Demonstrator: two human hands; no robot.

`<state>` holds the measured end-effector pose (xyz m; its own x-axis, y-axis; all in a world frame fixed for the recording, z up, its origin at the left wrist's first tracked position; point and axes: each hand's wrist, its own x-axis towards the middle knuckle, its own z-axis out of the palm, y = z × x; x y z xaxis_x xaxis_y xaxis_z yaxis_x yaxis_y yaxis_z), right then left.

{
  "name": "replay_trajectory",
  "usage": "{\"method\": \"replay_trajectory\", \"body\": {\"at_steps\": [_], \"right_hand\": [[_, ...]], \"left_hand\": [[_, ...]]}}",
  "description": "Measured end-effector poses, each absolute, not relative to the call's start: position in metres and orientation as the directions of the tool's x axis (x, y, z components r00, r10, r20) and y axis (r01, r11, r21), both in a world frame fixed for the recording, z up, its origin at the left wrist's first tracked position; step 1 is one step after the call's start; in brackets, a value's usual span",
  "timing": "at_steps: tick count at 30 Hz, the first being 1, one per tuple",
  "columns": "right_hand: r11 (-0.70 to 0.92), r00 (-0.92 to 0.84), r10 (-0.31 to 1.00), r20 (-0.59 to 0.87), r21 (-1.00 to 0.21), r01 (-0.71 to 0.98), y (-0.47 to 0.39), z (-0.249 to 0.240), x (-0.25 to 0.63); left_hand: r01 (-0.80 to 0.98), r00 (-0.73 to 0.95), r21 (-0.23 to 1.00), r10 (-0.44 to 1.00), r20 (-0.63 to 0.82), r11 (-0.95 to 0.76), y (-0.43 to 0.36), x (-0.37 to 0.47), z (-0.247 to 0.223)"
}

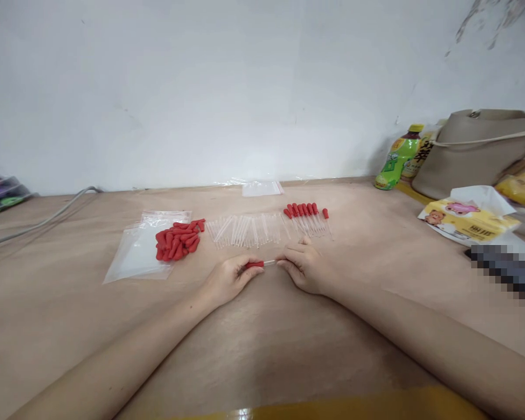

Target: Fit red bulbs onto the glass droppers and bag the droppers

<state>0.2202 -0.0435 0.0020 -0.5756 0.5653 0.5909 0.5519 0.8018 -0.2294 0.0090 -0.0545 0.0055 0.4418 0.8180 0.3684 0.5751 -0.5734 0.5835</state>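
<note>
Between thumb and fingers, my left hand (233, 277) grips a red rubber bulb (255, 265). My right hand (305, 266) pinches a clear glass dropper tube (269, 262), whose near end meets the mouth of that bulb. How far the tube goes into the bulb is hidden. Just beyond my hands lies a row of bare glass tubes (245, 230). To their right are several droppers with red bulbs fitted (304, 211), and one more dropper (326, 214) a little apart. A heap of loose red bulbs (177, 240) rests left of the tubes.
Clear plastic bags (133, 256) lie under and beside the bulb heap; another bag (262, 188) is by the wall. At right stand a green drink bottle (397, 158), a beige bag (468, 151), a yellow packet (468, 219) and a dark blurred object (511, 271). A cable (48, 220) runs at left.
</note>
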Motion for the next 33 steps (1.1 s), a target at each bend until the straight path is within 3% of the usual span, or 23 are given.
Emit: {"method": "replay_trajectory", "body": {"at_steps": [8,26,33], "right_hand": [[0.778,-0.598,0.582,0.551,-0.164,0.606,-0.045,0.002,0.214],[0.740,-0.629,0.672,0.391,-0.314,0.595,-0.042,0.003,0.221],[0.780,-0.649,0.604,0.463,-0.175,0.601,-0.049,0.013,0.223]], "left_hand": [[0.550,0.466,0.602,0.811,0.354,-0.579,-0.054,0.008,0.005],[0.558,0.445,0.553,0.785,0.430,-0.619,-0.053,0.006,0.004],[0.538,0.488,0.504,0.737,0.467,-0.675,-0.052,0.007,0.010]]}}
